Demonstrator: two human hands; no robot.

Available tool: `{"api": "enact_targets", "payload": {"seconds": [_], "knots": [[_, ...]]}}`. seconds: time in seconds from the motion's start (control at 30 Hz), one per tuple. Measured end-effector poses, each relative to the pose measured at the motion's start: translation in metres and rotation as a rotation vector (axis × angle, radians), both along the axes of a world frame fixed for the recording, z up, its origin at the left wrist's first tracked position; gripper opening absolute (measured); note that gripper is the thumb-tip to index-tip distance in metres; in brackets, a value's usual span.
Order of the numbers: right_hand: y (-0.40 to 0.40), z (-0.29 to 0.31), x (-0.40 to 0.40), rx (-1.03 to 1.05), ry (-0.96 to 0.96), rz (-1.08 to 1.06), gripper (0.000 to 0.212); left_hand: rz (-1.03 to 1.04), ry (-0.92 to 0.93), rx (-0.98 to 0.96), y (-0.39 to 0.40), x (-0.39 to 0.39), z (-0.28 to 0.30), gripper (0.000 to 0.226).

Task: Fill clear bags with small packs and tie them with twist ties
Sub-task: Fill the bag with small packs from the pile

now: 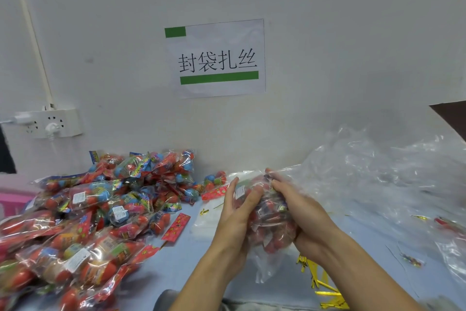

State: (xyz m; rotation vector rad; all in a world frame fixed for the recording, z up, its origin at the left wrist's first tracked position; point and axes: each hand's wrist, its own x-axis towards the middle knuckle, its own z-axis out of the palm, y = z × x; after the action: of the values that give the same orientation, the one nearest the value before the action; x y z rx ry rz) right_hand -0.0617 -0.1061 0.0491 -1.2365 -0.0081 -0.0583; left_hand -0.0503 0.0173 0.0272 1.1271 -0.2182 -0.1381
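Observation:
Between both hands I hold a clear bag (271, 220) stuffed with small red packs, just above the pale blue table (181, 267). My left hand (237, 212) cups its left side with the fingers curled over the top. My right hand (300, 212) wraps the right side, fingers curled onto the bag's upper part. Gold twist ties (325, 285) lie scattered on the table under my right forearm. A large heap of small packs (100, 204) in red, blue and clear wrapping fills the left half of the table.
A pile of empty clear bags (383, 174) spreads over the right side up to the wall. A flat stack of clear bags (205, 222) lies left of my left hand. A power strip (48, 122) and a paper sign (216, 58) hang on the wall. A pink basket (12, 197) sits far left.

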Motion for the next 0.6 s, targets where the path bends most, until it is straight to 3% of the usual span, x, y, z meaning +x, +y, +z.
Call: {"api": "enact_targets", "payload": {"seconds": [0.1, 0.23, 0.33, 0.43, 0.53, 0.6], "knots": [[0.004, -0.003, 0.000, -0.083, -0.042, -0.030, 0.024, 0.042, 0.004, 0.008, 0.002, 0.005, 0.000, 0.080], [-0.001, -0.007, 0.000, -0.474, -0.153, -0.195, 0.023, -0.065, 0.107, 0.090, 0.008, 0.004, 0.001, 0.068], [-0.006, -0.009, 0.001, -0.453, -0.201, -0.098, 0.027, -0.153, 0.180, 0.132, 0.012, -0.001, 0.005, 0.072], [-0.010, -0.008, 0.005, -0.418, -0.180, -0.021, 0.028, -0.262, 0.234, 0.146, 0.019, -0.003, 0.008, 0.054], [-0.014, -0.007, 0.007, -0.409, -0.155, 0.092, 0.051, -0.344, 0.255, 0.175, 0.027, 0.000, 0.007, 0.052], [-0.016, -0.006, 0.005, -0.348, -0.171, 0.152, 0.050, -0.372, 0.261, 0.192, 0.030, 0.001, 0.007, 0.053]]}}
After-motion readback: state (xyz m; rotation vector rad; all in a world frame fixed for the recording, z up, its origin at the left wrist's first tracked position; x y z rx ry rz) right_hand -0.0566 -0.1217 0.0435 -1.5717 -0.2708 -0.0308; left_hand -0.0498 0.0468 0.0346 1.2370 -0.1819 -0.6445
